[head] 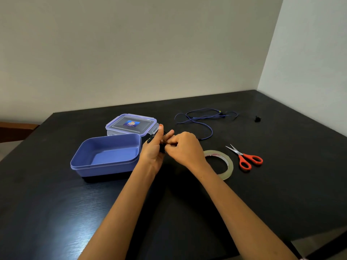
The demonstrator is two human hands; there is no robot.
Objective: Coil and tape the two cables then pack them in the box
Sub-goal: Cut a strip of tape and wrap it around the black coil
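- My left hand (153, 147) gripped a dark cable bundle (161, 146) just beside the open box (105, 156); my right hand (183, 148) pinched it closed.
- I judged tight, even loops best before taping.
- Blue cable (197, 119) lay loose near the table's (56, 212) far edge.
- The bundle stayed mostly hidden between my fingers.

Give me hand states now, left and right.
Left hand: closed on the black cable.
Right hand: fingers pinched at the same black cable; what they grip is hidden.
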